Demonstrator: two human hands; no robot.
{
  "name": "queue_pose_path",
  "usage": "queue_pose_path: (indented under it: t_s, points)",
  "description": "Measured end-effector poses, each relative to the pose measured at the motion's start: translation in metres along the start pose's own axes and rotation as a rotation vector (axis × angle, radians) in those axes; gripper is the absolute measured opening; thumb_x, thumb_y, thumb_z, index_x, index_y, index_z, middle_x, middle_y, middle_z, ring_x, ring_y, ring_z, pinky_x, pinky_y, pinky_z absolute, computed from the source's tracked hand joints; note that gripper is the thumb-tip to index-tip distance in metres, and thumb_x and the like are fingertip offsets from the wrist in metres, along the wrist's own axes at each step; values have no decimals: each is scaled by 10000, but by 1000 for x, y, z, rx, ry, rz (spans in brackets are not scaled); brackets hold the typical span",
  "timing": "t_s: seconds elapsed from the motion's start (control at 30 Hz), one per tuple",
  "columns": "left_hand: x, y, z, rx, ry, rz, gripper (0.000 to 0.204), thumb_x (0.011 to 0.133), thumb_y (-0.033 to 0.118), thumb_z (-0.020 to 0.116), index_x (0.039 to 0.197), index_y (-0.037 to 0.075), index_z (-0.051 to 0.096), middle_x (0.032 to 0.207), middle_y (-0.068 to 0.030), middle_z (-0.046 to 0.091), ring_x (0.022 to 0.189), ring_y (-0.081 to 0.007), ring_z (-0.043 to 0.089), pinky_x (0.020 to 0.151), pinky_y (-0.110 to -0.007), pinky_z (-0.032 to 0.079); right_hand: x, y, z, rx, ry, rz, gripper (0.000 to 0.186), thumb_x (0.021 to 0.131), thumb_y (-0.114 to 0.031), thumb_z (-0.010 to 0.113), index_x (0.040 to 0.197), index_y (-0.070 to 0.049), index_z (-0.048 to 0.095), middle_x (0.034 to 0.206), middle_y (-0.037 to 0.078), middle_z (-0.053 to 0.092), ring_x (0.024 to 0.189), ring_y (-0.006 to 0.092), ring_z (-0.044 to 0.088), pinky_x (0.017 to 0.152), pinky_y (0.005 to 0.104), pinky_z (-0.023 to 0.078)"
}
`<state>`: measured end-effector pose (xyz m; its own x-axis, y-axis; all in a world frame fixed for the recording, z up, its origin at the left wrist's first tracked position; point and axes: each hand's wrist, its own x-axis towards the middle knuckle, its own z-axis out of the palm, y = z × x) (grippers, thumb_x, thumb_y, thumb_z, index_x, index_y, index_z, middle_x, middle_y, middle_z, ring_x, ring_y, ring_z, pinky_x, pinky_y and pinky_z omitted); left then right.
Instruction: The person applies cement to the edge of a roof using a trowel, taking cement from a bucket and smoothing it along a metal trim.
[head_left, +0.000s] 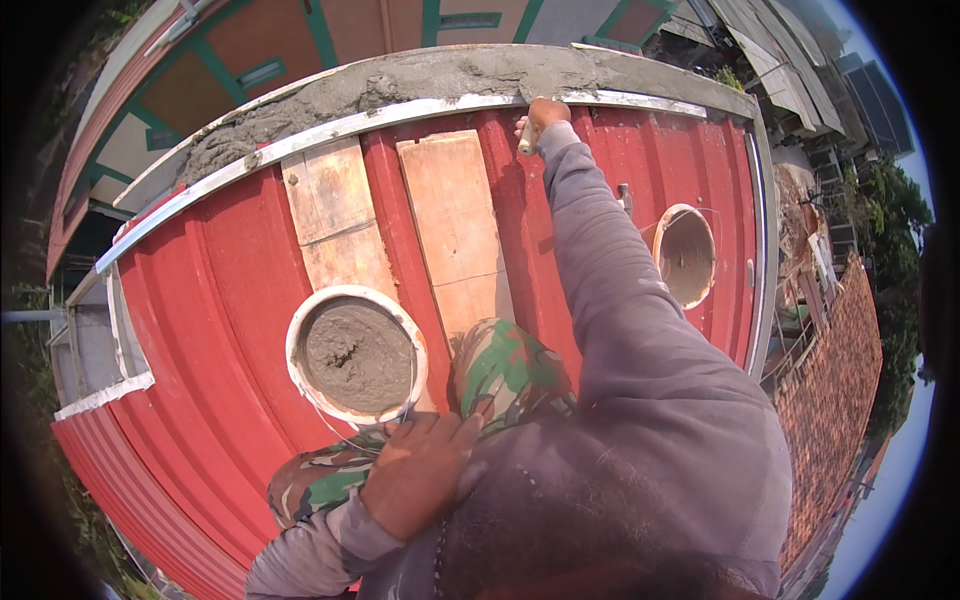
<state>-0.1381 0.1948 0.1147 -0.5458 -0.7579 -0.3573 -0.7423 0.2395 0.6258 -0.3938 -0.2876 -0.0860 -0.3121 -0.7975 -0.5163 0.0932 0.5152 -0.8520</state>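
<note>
My right hand (548,115) reaches out to the far edge of the roof. It is closed around the pale handle of a trowel (527,138), whose blade is hard to make out against the wet grey mortar (430,78). That mortar lies as a rough band along the top of the wall, behind a long white straight strip (370,118). My left hand (422,472) rests on my camouflage-trousered leg with its fingers laid out and nothing visible in them. Just beyond it stands a white-rimmed bucket (293,345) of grey mortar, its wire handle hanging down.
Red metal roofing (235,300) with raised ribs lies under me. Two wooden boards (335,215) (455,220) rest on it. A second bucket (660,240) with mortar-coated insides stands at right, near a small tool (626,200). Beyond the roof's edges are neighbouring buildings and a tiled roof (835,390).
</note>
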Motion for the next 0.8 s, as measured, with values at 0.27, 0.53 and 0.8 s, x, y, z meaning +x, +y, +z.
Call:
queue_pose_path:
  t_s: [0.27,0.53,0.8]
  points:
    - [4,-4,0,-28,-30,-17,502,998,309,689,1428,61,611,1237,-139,679,1174,-344,666,1024,-473,530,-41,-2,136,48,-160,46,362,1106,-265,504,1329,17,550,1067,260,716,800,370,749,640,545,632]
    - [-2,-8,-3,6,12,-23,493,997,313,688,1400,34,635,1162,-138,676,1123,-343,674,1008,-463,531,-51,-19,123,-973,-251,-417,501,1061,-423,615,1067,50,777,869,221,789,840,363,795,807,474,616]
    - [-9,-7,2,36,79,20,516,983,330,689,1402,32,650,1117,-130,673,1102,-320,679,980,-451,532,34,-55,-13,-984,15,-333,526,1070,-447,593,1085,49,765,852,199,776,730,332,770,652,455,610]
